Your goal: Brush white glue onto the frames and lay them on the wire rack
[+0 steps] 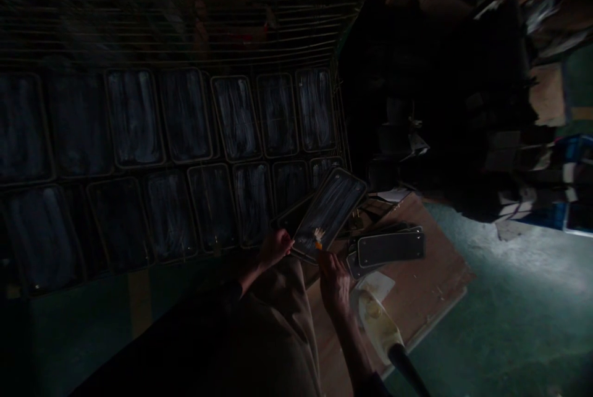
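Left hand (276, 246) pinches the panel (332, 204), tilted beside the tabletop (438, 273); right hand (335, 283) grips a brush (318, 238) at its streaked face. Panel rows (236, 116) show streaks, seemingly done; the stack (391, 248) shows none on top, seemingly left.

1 head-worn camera is looking forward and down from above the lap (282, 317), facing the left hand (277, 246) and right hand (334, 283) at close range (both are appearing below mid-view), while the panel rows (184, 114) are filling the farther left side.
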Demonstrator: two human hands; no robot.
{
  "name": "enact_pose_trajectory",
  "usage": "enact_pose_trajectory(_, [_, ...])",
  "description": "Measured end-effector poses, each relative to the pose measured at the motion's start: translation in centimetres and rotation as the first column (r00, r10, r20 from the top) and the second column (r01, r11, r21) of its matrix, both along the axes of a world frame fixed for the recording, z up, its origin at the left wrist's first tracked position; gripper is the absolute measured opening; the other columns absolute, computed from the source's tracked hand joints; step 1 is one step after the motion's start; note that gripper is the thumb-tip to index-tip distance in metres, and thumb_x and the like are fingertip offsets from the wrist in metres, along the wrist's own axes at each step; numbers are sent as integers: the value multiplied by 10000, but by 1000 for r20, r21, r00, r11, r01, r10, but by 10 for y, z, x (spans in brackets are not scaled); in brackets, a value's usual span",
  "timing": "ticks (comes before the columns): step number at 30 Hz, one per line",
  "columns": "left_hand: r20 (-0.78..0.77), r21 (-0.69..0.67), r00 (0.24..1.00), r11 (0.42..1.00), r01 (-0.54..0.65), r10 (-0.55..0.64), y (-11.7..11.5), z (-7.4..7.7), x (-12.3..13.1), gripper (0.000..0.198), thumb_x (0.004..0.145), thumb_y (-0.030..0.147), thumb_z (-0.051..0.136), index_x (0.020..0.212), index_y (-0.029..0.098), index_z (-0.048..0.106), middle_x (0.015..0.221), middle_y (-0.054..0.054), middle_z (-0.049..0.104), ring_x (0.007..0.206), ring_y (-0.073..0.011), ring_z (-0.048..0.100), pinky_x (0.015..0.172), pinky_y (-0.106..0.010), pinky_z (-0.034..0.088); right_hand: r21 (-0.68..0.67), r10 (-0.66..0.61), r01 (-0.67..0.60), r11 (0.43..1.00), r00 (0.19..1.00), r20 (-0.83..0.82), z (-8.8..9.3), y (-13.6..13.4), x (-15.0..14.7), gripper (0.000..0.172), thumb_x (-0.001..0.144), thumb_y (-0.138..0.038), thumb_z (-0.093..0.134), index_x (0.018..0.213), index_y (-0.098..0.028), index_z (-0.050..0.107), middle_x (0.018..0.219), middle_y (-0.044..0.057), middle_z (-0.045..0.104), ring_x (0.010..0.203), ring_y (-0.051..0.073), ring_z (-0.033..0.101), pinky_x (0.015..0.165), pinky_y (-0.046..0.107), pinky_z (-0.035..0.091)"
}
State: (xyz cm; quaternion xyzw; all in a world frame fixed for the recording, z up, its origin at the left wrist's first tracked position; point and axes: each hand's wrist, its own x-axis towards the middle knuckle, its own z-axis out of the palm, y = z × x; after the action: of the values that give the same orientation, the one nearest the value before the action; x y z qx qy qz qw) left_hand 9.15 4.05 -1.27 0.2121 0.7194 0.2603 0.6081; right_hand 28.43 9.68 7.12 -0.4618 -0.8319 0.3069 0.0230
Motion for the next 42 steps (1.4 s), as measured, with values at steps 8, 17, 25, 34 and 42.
enact_pose_trajectory(8, [2,12,1000,1000,-19,19,-1,-3,1,141,779,319,553,737,195,501,493,63,548,441,-106,545,459,-208,398,-292,-301,241,926,936,-182,7,-25,-5,291,883,-166,427,1089,-269,605,926,61,687,804,208,670,638,288,534])
enact_pose_trajectory(17, [-57,32,998,999,35,-33,-4,-9,1,146,795,325,540,733,195,518,510,52,584,475,-113,567,507,-221,416,-333,-509,441,834,847,-154,-6,-17,15,215,891,-241,469,960,-222,672,960,55,717,756,179,690,629,262,537])
enact_pose_trajectory(25, [-54,36,994,995,92,-90,2,0,-4,132,806,303,526,738,192,504,510,43,584,474,-112,562,499,-213,416,-99,-581,573,813,807,-103,-8,-5,35,250,911,-347,521,1087,-219,644,929,58,723,810,206,690,654,281,520])
enact_pose_trajectory(34, [-53,-31,998,999,38,-39,6,8,0,126,795,299,549,750,194,496,509,57,551,451,-109,556,438,-194,401,81,-335,357,931,919,-208,-10,27,26,237,942,-226,452,1106,-210,622,1002,70,666,892,179,634,747,278,487])
enact_pose_trajectory(42, [-11,0,1000,1000,-3,3,-2,0,2,170,789,358,542,751,198,496,525,51,582,447,-113,565,424,-198,406,-139,-223,210,968,971,-84,-6,-21,33,269,940,-199,424,1135,-225,607,902,55,649,809,182,628,653,261,473])
